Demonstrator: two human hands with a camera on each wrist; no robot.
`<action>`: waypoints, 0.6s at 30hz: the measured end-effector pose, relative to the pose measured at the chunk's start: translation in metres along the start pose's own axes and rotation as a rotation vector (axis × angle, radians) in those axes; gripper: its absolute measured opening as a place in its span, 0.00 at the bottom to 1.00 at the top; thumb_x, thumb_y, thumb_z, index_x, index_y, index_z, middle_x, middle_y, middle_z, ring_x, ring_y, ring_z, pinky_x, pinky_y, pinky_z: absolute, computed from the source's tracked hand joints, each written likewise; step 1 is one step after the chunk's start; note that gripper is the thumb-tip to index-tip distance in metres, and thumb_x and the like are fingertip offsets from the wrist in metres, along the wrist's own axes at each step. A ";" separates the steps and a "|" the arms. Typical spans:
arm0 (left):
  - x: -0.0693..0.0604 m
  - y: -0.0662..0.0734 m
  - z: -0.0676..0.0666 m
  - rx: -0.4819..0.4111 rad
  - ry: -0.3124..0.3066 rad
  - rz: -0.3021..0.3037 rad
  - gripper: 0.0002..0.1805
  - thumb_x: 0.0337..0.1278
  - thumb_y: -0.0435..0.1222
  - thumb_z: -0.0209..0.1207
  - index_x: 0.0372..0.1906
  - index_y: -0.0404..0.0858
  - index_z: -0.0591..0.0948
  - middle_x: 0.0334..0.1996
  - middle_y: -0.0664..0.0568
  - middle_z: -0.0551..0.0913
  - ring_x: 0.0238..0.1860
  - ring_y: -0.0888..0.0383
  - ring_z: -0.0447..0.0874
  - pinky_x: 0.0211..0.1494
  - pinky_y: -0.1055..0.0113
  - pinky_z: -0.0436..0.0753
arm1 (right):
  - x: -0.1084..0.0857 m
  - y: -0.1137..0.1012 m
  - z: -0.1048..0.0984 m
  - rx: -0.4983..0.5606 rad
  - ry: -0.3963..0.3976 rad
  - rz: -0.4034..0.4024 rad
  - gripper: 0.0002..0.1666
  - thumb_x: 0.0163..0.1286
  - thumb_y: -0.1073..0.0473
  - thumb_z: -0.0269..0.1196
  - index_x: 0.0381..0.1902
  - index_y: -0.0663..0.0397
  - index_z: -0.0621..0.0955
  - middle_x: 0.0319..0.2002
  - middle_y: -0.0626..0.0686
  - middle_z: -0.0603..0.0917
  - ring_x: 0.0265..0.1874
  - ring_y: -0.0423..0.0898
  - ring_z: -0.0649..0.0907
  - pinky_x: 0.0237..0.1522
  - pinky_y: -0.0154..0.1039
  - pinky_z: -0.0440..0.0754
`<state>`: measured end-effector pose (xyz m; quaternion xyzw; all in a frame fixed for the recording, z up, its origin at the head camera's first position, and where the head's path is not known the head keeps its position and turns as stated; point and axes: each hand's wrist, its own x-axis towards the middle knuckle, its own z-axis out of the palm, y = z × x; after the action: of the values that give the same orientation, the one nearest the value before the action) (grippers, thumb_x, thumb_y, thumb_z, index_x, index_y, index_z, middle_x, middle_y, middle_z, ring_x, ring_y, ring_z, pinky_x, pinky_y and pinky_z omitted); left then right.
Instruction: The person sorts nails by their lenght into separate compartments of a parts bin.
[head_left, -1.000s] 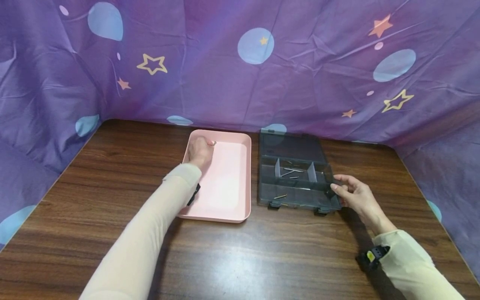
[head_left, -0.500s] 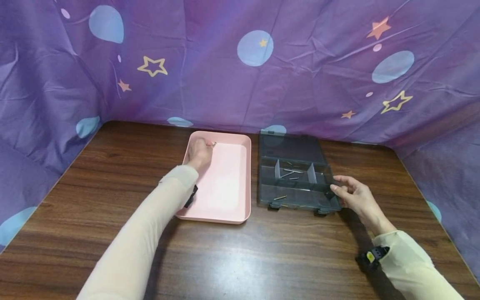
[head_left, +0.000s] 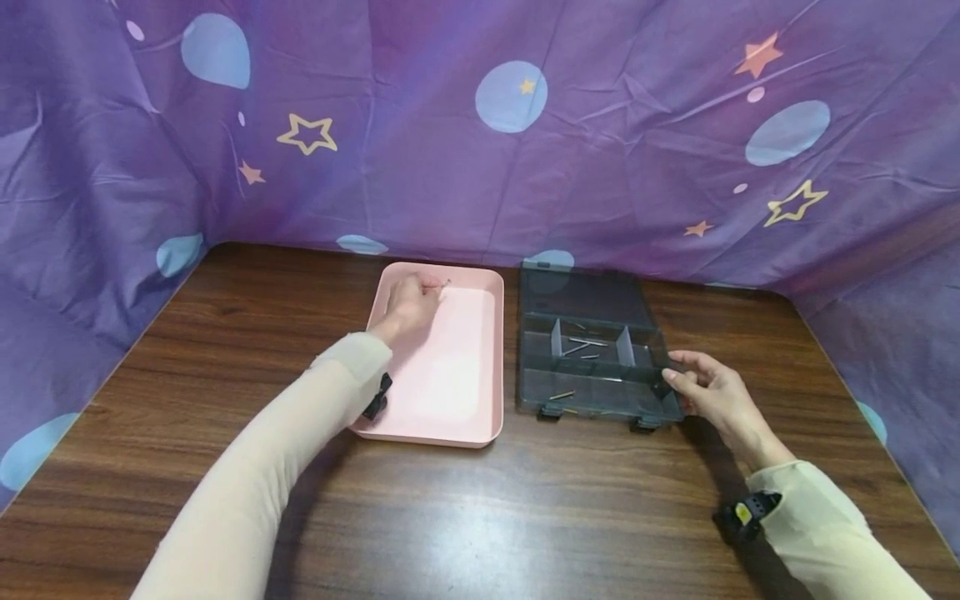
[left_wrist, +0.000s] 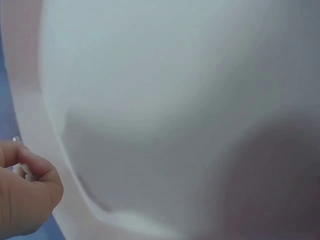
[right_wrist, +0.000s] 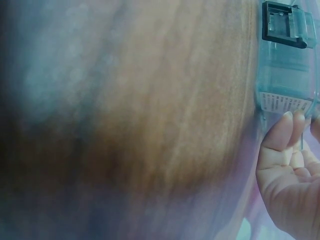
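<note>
A pink rectangular tray (head_left: 457,367) lies on the table, and my left hand (head_left: 411,307) is over its far left part. Between that hand's thumb and fingers is a small shiny metal piece (head_left: 446,282), too small to tell its kind. To the tray's right sits a dark see-through organizer box (head_left: 600,392), its lid (head_left: 585,296) folded back. Several thin silvery metal pins or nails (head_left: 588,342) lie in the box's middle compartment, and a brassy screw-like piece (head_left: 561,394) in the front one. My right hand (head_left: 716,400) grips the box's right end by thumb and fingers.
The brown wood-grain table (head_left: 450,517) runs on in front of the tray and box. A purple cloth (head_left: 420,167) with stars and spots hangs close behind both. Two latches, one of them a black-edged latch (right_wrist: 282,25), stick out from the box's front.
My left hand has shifted slightly right within the tray area, the metal piece still between its fingertips. My right hand and the box stay where they were.
</note>
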<state>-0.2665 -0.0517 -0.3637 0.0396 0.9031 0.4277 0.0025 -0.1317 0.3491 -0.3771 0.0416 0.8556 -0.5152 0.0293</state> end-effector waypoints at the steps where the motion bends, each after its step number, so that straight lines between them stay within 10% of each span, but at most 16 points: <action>1: -0.001 0.003 0.001 -0.010 -0.012 0.008 0.14 0.64 0.31 0.48 0.47 0.33 0.82 0.45 0.43 0.83 0.42 0.53 0.78 0.48 0.63 0.77 | 0.000 0.000 0.000 -0.002 -0.001 0.001 0.29 0.69 0.54 0.58 0.60 0.66 0.65 0.22 0.38 0.73 0.20 0.34 0.72 0.24 0.31 0.75; 18: -0.032 0.059 0.026 -0.125 -0.193 0.240 0.11 0.61 0.33 0.55 0.44 0.33 0.82 0.41 0.43 0.84 0.38 0.55 0.78 0.44 0.67 0.77 | 0.000 0.000 0.001 -0.016 0.001 -0.007 0.32 0.69 0.54 0.57 0.61 0.70 0.63 0.21 0.37 0.72 0.20 0.33 0.72 0.24 0.31 0.76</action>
<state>-0.2299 0.0027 -0.3356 0.1880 0.8591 0.4743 0.0404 -0.1313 0.3481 -0.3774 0.0386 0.8597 -0.5085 0.0272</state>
